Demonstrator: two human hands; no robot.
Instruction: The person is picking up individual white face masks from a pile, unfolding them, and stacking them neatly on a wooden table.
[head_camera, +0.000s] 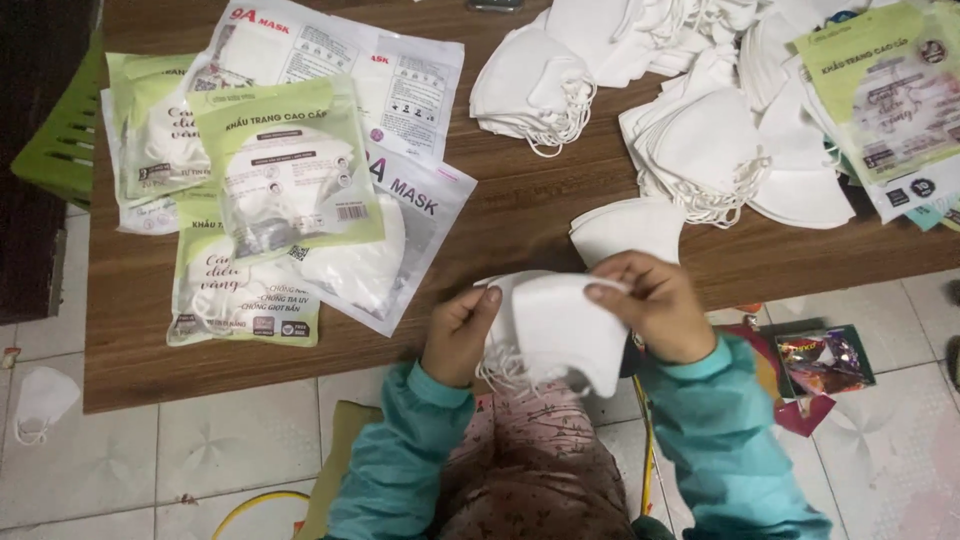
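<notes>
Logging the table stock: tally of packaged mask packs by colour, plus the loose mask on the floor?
Green-and-clear packs: 3
White packs: 2
Loose white mask on the floor: 1
Total: 6
The loose masks on the table overlap too much to count.

Bare table (520, 215) runs open down the centre; packaged masks (290, 180) block left, loose mask piles (710, 150) block far right.

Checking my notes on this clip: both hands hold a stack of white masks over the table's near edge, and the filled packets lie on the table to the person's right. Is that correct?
Not quite. The head view shows the packets on the person's left side of the table, not the right. The rest holds: the left hand and right hand hold the white masks over the near edge.
</notes>
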